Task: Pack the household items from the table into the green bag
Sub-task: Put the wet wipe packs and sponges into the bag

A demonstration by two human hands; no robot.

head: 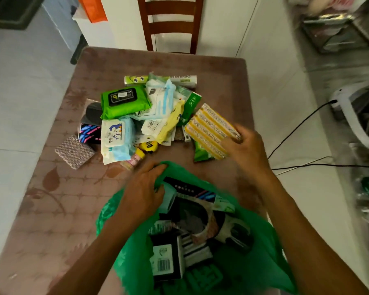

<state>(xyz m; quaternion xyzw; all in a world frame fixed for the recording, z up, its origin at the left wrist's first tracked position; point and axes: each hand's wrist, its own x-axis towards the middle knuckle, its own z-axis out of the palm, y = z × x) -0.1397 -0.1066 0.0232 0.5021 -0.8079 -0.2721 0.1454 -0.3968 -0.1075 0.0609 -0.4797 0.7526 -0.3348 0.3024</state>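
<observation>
The green bag [253, 262] lies open at the table's near edge, with several dark packets inside. My left hand [144, 191] grips the bag's far rim and holds the mouth open. My right hand [246, 146] is closed on the near end of a yellow striped sponge pack [209, 128], which is tilted just right of the pile. The pile in the table's middle includes a green wipes pack [125, 101], a white baby wipes pack [115, 140], a yellow tape measure [150, 145] and a green-white roll [160, 80].
The brown patterned table [62, 209] has a wooden chair [170, 24] at its far side. A textured sponge cloth [74, 151] lies left of the pile. Black cables [302, 124] and a white appliance [353, 116] are on the floor to the right.
</observation>
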